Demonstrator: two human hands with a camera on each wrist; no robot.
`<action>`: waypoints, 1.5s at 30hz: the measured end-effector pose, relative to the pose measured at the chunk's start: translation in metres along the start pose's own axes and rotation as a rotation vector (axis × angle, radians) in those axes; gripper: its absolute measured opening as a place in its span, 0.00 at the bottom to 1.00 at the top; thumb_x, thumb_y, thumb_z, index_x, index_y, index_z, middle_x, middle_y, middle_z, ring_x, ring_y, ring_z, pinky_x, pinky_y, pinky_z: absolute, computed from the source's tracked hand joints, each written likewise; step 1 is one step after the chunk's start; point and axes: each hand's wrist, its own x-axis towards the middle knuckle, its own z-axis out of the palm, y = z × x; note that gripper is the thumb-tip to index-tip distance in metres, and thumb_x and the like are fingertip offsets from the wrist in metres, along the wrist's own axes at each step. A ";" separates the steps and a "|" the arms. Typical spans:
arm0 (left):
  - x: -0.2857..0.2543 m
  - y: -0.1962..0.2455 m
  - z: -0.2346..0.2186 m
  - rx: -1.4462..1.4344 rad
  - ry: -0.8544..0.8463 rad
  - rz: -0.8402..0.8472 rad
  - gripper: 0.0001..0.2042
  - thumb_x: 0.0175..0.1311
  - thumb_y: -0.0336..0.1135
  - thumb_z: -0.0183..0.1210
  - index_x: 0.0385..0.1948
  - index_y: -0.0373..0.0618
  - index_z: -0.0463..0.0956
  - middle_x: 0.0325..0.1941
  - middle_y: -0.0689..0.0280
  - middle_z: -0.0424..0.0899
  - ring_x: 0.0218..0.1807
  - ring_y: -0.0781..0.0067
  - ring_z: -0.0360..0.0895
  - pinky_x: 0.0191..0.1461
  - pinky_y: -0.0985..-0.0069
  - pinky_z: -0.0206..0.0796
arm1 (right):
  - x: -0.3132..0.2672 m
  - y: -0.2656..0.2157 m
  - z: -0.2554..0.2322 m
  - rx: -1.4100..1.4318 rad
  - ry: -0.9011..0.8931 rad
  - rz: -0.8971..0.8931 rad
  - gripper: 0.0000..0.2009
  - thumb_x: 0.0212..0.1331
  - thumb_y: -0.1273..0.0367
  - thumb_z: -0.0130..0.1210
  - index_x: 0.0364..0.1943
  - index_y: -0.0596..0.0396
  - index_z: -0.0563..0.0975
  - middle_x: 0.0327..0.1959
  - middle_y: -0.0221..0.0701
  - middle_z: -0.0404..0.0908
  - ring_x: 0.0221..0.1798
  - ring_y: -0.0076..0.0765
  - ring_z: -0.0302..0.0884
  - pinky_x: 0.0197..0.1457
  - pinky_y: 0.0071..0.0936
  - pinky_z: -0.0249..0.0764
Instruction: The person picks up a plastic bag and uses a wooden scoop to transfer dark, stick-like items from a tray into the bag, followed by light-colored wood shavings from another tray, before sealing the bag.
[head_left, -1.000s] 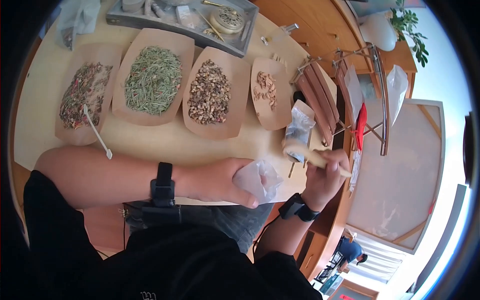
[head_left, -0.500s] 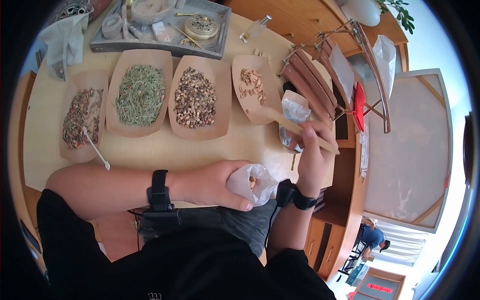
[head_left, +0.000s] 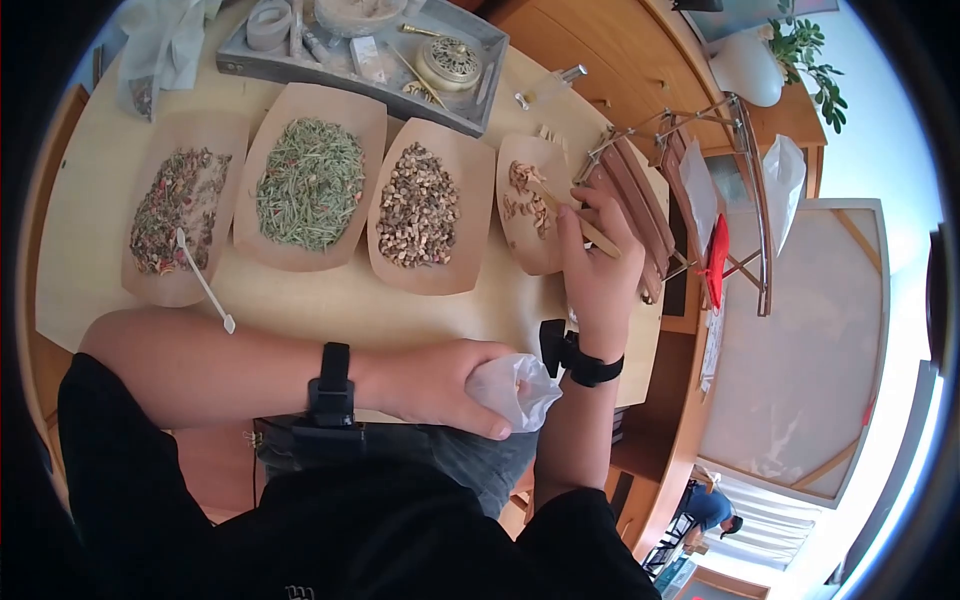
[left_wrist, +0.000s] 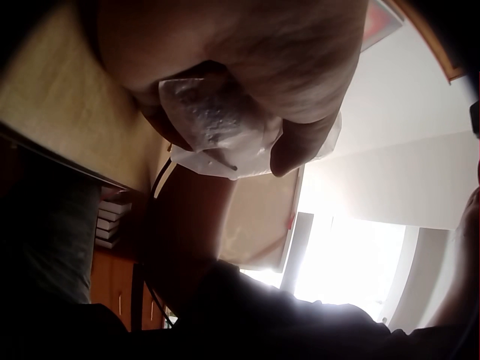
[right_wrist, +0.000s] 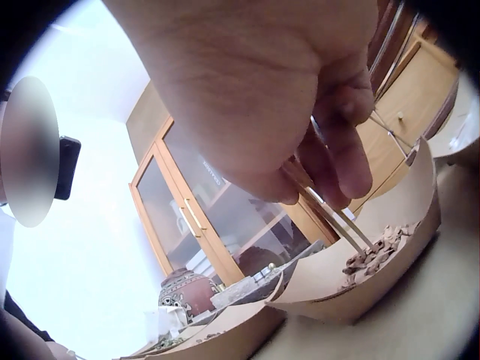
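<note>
My left hand (head_left: 440, 385) grips a small translucent white bag (head_left: 530, 395) near the table's front edge, its mouth spread. Pale brown bits show inside the opening. My right hand (head_left: 605, 262) reaches over the rightmost brown paper tray (head_left: 535, 258), pinching a wooden spoon (head_left: 598, 238) by its handle. The spoon's far end goes down among the brown dried chips (right_wrist: 379, 255) in that tray, as the right wrist view shows. The chips lie in a small heap on the tray floor. In the left wrist view, fingers and thumb wrap around the bag (left_wrist: 217, 124).
Three more paper trays stand leftward, with brown chunks (head_left: 418, 205), green needle-like herb (head_left: 310, 185) and a mixed herb (head_left: 180, 210) crossed by a white stick spoon (head_left: 205, 280). Behind is a grey tray (head_left: 300, 75) of incense tools. A wooden rack (head_left: 630, 195) stands at right.
My right hand has moved the spoon from beside the bag back and leftward to the chip tray, its end now in the chips. My left hand keeps holding the bag.
</note>
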 end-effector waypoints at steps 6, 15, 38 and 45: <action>0.001 0.002 -0.001 0.030 -0.010 -0.010 0.31 0.64 0.35 0.75 0.66 0.37 0.73 0.59 0.64 0.84 0.60 0.75 0.79 0.68 0.70 0.72 | -0.011 0.025 -0.004 0.085 0.062 -0.022 0.08 0.68 0.76 0.63 0.49 0.59 0.84 0.33 0.37 0.91 0.36 0.31 0.89 0.43 0.27 0.82; 0.006 -0.007 -0.004 -0.057 0.012 0.034 0.29 0.66 0.34 0.75 0.66 0.41 0.73 0.59 0.68 0.80 0.62 0.78 0.75 0.68 0.72 0.70 | -0.070 0.004 -0.066 0.815 0.204 0.123 0.08 0.71 0.70 0.59 0.45 0.59 0.74 0.22 0.33 0.77 0.21 0.31 0.74 0.28 0.26 0.74; -0.002 0.008 0.003 -0.066 -0.018 -0.071 0.29 0.64 0.30 0.75 0.65 0.39 0.73 0.58 0.67 0.83 0.60 0.77 0.79 0.69 0.71 0.72 | -0.044 0.018 -0.051 0.182 0.059 0.233 0.09 0.69 0.71 0.67 0.46 0.64 0.85 0.36 0.30 0.86 0.32 0.22 0.82 0.39 0.22 0.77; 0.000 0.007 -0.001 0.056 -0.015 -0.065 0.30 0.66 0.32 0.74 0.68 0.36 0.71 0.61 0.65 0.83 0.62 0.77 0.78 0.70 0.72 0.71 | -0.006 0.020 -0.026 0.087 0.055 0.310 0.12 0.67 0.65 0.69 0.42 0.63 0.88 0.29 0.31 0.88 0.32 0.21 0.83 0.37 0.24 0.77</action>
